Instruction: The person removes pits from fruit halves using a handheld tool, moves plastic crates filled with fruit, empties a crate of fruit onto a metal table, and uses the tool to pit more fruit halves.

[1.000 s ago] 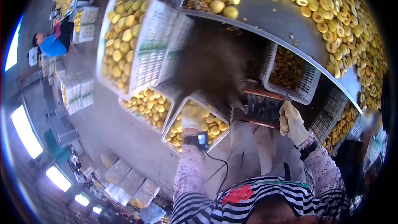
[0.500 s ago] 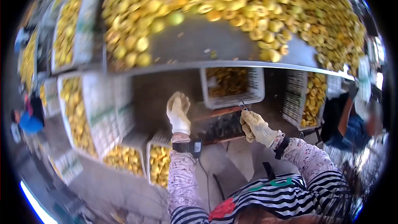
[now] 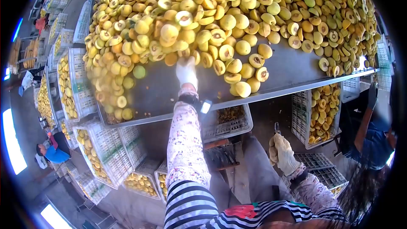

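Observation:
My left hand (image 3: 186, 73), in a pale glove, reaches over the metal table to the near edge of a heap of halved yellow peaches (image 3: 218, 36). Its fingertips are right at the fruit, and what they do there is hidden by the hand and the peaches. Many halves lie cut side up with brown pits showing. Lower down, in front of the table, my gloved right hand (image 3: 283, 153) is closed around a small metal tool with a looped tip (image 3: 277, 127), which points up from the fist.
Below the table edge stands a white crate (image 3: 229, 133) with dark scraps inside. A crate of peach halves (image 3: 302, 118) stands to the right, near a person in blue (image 3: 369, 140). More fruit crates (image 3: 108, 150) line the left, where another person (image 3: 55, 152) sits.
My left hand has moved up and forward from below the table edge to the peach heap. My right hand has moved right and down, still holding the tool. The view has shifted.

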Demonstrator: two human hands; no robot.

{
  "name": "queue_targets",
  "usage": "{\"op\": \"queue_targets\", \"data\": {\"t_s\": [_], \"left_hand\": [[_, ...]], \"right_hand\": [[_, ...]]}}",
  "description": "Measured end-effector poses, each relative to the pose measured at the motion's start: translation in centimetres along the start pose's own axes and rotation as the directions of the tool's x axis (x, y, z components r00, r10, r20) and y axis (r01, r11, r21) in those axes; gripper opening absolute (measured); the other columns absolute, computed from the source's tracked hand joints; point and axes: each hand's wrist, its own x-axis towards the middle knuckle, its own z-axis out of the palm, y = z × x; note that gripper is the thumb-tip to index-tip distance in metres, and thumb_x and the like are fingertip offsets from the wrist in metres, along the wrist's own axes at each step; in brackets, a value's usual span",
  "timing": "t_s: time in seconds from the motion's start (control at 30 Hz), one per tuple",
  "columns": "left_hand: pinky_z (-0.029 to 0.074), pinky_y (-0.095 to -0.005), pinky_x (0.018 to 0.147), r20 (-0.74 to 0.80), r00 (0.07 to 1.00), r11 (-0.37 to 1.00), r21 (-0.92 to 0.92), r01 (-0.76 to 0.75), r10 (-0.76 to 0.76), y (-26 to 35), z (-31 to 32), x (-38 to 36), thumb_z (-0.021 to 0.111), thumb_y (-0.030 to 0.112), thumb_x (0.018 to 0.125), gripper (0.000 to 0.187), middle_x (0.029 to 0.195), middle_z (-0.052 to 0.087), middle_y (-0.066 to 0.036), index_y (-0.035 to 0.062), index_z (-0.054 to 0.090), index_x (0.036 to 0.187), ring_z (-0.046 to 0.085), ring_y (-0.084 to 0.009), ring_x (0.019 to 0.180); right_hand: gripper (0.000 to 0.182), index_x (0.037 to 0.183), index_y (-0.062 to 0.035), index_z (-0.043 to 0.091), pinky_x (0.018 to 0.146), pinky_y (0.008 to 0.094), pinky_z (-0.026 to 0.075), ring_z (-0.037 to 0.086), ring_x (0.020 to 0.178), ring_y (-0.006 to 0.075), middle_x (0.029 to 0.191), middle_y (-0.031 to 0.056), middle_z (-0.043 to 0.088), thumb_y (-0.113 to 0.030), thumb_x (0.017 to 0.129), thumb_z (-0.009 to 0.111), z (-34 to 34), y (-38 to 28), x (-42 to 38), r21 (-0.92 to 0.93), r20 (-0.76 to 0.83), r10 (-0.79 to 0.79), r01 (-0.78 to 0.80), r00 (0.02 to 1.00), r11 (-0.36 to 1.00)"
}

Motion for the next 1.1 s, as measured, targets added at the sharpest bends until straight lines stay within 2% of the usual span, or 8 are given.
{"op": "queue_targets", "data": {"t_s": [0.17,0.3,0.43,0.57,0.7,0.73,0.8,1.1], "left_hand": [[0.051,-0.0364,0.086,-0.012,0.999,0.997,0.063,0.049,-0.049,-0.7,2.5,0.7,0.080,0.010,0.079,0.069,0.122,0.058,-0.018,-0.0025,0.041,0.134,0.060,-0.0229,0.097],[0.054,-0.0332,0.074,0.112,0.987,0.991,0.077,0.106,-0.114,0.6,1.3,-1.6,0.079,0.009,0.080,0.061,0.100,0.065,-0.010,0.0026,0.048,0.133,0.062,-0.0178,0.084],[0.053,-0.0378,0.081,0.049,0.901,0.787,0.468,-0.402,0.431,-3.5,2.1,-1.3,0.080,0.008,0.075,0.060,0.095,0.065,-0.014,-0.0006,0.053,0.127,0.065,-0.0312,0.087],[0.050,-0.0228,0.068,0.119,0.970,0.952,-0.248,-0.178,0.213,-0.2,1.1,-6.2,0.067,-0.008,0.084,0.035,0.098,0.061,-0.005,0.0048,0.052,0.113,0.059,-0.0111,0.078],[0.053,-0.0274,0.078,0.250,0.964,0.959,-0.284,-0.016,0.090,4.0,-5.4,-16.5,0.059,0.011,0.097,0.026,0.110,0.062,-0.004,0.0051,0.058,0.123,0.060,-0.0141,0.093],[0.054,-0.0300,0.082,0.217,0.949,0.970,-0.132,-0.204,0.229,3.2,-8.1,-18.5,0.057,0.017,0.099,0.026,0.113,0.062,-0.005,0.0051,0.058,0.122,0.061,-0.0156,0.096],[0.055,-0.0359,0.093,0.200,0.968,0.735,-0.633,0.244,-0.149,7.4,-8.2,-22.2,0.051,0.034,0.105,0.037,0.121,0.063,-0.009,0.0047,0.058,0.125,0.062,-0.0195,0.104],[0.054,-0.0307,0.084,0.133,0.969,0.827,-0.505,0.245,-0.206,6.7,-13.6,-22.8,0.050,0.041,0.104,0.048,0.118,0.067,-0.014,-0.0010,0.063,0.123,0.064,-0.0182,0.094]], "right_hand": [[0.034,0.088,-0.0117,0.050,0.038,0.0295,0.038,0.040,0.040,0.0129,0.058,0.0008,0.044,-0.042,0.103,0.056,1.0,-1.1,1.8,-0.018,-0.006,0.082,-0.082,0.997,0.996],[0.029,0.091,-0.0104,0.050,0.036,0.0295,0.036,0.040,0.038,0.0132,0.058,0.0014,0.045,-0.037,0.103,0.055,5.6,-4.1,3.7,-0.124,0.139,0.009,0.009,0.990,0.992],[0.030,0.093,-0.0085,0.050,0.036,0.0281,0.034,0.040,0.038,0.0129,0.058,0.0013,0.045,-0.036,0.103,0.055,10.1,-6.1,5.3,-0.109,0.275,-0.182,0.219,0.944,0.970],[0.036,0.095,-0.0076,0.051,0.038,0.0267,0.030,0.040,0.041,0.0109,0.061,0.0009,0.046,-0.043,0.101,0.058,12.9,-7.6,5.5,-0.179,0.262,-0.176,0.227,0.949,0.957],[0.036,0.106,-0.0053,0.058,0.044,0.0251,0.036,0.045,0.050,0.0096,0.071,0.0007,0.053,-0.041,0.101,0.059,15.7,-6.8,4.5,-0.310,0.466,-0.079,0.246,0.881,0.918],[0.036,0.115,-0.0028,0.061,0.056,0.0243,0.046,0.053,0.062,0.0093,0.077,0.0017,0.059,-0.037,0.102,0.058,17.8,-5.1,3.3,-0.363,0.490,-0.014,0.219,0.871,0.906],[0.038,0.117,-0.0006,0.062,0.074,0.0298,0.053,0.062,0.081,0.0137,0.089,0.0049,0.067,-0.035,0.103,0.057,19.5,-3.3,2.4,-0.472,0.420,-0.068,0.281,0.905,0.835],[0.046,0.117,0.0004,0.063,0.081,0.0409,0.054,0.070,0.092,0.0379,0.096,0.0234,0.072,-0.042,0.099,0.058,22.4,-0.5,1.1,-0.748,0.414,-0.191,0.453,0.890,0.485]]}}
